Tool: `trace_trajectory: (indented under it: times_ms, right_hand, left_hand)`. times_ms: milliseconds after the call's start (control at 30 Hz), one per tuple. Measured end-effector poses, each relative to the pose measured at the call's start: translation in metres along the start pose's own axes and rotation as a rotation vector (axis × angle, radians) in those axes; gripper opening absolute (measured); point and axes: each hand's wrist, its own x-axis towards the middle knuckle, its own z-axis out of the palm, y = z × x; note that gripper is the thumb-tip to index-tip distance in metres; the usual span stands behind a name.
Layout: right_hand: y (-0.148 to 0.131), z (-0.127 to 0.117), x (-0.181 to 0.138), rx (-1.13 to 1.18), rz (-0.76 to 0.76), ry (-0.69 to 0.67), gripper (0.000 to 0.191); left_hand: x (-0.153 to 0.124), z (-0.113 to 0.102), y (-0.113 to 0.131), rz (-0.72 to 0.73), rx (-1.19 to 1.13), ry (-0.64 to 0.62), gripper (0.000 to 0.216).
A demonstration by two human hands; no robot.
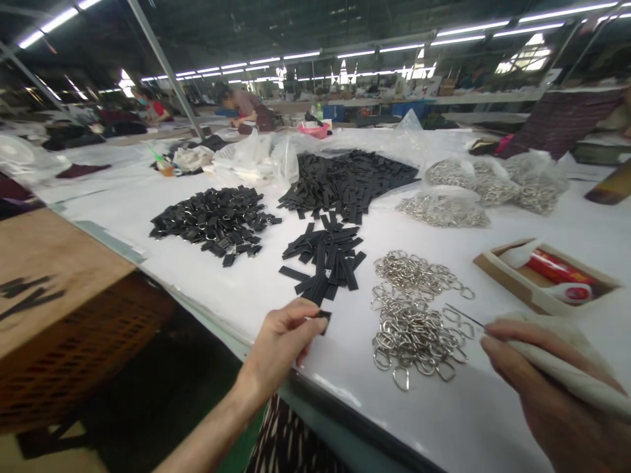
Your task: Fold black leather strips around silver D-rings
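My left hand (283, 338) is closed in a pinch on a short black webbing strip (324, 320) near the table's front edge. My right hand (547, 401) is wrapped round a thin-tipped awl (566, 378) with a pale, thick handle. Its metal point reaches toward a pile of silver D-rings (417, 328) on the white table. Flat black strips (328, 253) lie scattered just beyond my left hand, with a larger heap of strips (345, 177) behind. Farther left is a pile of black pieces fitted with rings (211, 220).
Clear bags of rings (444, 207) sit at the back right. A cardboard tray (507, 279) holding a red tube stands right of the loose rings. An orange crate (64, 368) under a brown board (54, 263) is at left. Other people work in the background.
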Motion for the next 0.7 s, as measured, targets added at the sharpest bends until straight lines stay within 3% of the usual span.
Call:
trace_trajectory:
  times_ms: [200,333,433,533,633,700]
  right_hand:
    - [-0.009,0.008,-0.002,-0.090,-0.126,-0.038,0.015]
    - [-0.013,0.012,-0.005,-0.095,-0.102,-0.055,0.017]
    - [-0.015,0.015,-0.013,0.023,0.006,-0.170,0.011]
    - [-0.015,0.022,-0.025,0.173,0.065,-0.308,0.013]
    - [-0.016,0.030,-0.035,0.159,-0.007,-0.366,0.017]
    - [-0.018,0.035,-0.038,0.073,-0.127,-0.396,0.017]
  left_hand:
    - [0.059,-0.083,0.008,0.096,0.201,0.392,0.022]
    - [0.084,-0.110,0.012,0.177,0.235,0.604,0.036]
    - [0.078,-0.095,0.007,0.166,0.329,0.586,0.036]
    - [0.062,-0.059,-0.003,0.218,0.530,0.339,0.015]
    - [0.053,-0.021,-0.005,0.451,0.821,0.084,0.020]
    - [0.053,-0.004,-0.001,0.440,1.076,0.025,0.024]
